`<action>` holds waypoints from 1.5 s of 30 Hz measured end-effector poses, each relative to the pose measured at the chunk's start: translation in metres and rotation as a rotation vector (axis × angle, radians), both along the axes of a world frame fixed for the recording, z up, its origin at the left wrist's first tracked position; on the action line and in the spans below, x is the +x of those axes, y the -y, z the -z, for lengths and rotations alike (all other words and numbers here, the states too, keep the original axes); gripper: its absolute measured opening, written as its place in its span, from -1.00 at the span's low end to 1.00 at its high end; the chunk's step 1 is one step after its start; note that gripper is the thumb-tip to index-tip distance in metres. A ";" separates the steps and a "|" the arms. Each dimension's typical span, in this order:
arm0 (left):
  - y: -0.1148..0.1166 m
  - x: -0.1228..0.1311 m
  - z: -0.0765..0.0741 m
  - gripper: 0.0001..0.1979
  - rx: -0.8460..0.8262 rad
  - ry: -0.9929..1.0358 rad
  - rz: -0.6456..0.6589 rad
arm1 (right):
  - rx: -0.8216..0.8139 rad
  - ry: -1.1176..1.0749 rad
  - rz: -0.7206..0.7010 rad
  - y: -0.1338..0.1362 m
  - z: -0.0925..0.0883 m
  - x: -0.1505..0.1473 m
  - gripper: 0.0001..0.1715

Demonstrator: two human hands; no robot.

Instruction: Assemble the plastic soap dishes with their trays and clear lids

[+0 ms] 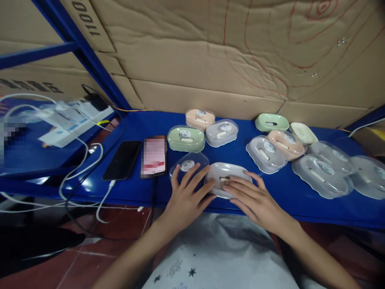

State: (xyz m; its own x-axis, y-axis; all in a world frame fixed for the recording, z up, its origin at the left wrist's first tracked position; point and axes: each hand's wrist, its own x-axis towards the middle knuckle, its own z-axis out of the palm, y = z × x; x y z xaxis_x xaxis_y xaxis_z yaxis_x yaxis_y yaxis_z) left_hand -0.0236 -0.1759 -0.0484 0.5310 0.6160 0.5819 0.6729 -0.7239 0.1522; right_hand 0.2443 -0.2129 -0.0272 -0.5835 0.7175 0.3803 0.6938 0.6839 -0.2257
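Note:
A light grey soap dish (218, 170) lies near the table's front edge, its clear lid off. My right hand (251, 196) reaches over it from the right, fingers stretched across the dish near the small slot (224, 179) in its middle. The fingertips partly cover the slot. My left hand (188, 192) is spread palm down, with its fingers over a clear lid (188, 158) bearing a round sticker, and its thumb side at the dish's left edge. Whether either hand presses or grips is unclear.
Several lidded soap dishes stand behind, among them a green one (171, 142) and a peach one (192, 120). More lids and dishes, including a grey dish (319, 176), fill the right side. Two phones lie left, a dark one (123, 160) with a cable. Cardboard (180, 60) walls the back.

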 end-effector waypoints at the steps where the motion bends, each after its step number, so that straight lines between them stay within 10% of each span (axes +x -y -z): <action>1: 0.000 0.000 0.000 -0.73 -0.002 -0.002 0.015 | -0.010 -0.011 -0.012 -0.001 0.000 0.000 -0.43; 9: -0.001 -0.002 0.000 -0.76 -0.016 -0.001 0.044 | -0.062 0.029 -0.026 0.000 0.002 0.000 -0.42; 16: -0.003 -0.017 -0.001 -0.46 -0.100 0.070 -0.300 | -0.040 -0.028 0.041 0.002 0.005 0.018 -0.39; 23: -0.004 -0.014 -0.016 -0.72 -0.081 0.379 -0.005 | -0.139 -0.186 0.219 0.002 0.016 0.017 0.15; 28: -0.003 0.003 -0.011 -0.77 -0.116 0.196 0.342 | -0.166 -0.153 0.151 0.000 0.014 0.015 0.06; 45: -0.003 0.006 0.000 -0.40 -0.397 0.136 0.185 | -0.214 -0.254 0.134 -0.002 0.013 0.029 -0.14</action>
State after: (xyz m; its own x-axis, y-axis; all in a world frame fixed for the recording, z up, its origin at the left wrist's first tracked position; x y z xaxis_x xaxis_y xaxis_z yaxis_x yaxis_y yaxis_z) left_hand -0.0174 -0.1732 -0.0483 0.5881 0.7075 0.3918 0.4926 -0.6976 0.5202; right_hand 0.2733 -0.2109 -0.0402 -0.3850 0.8603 0.3341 0.6773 0.5093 -0.5309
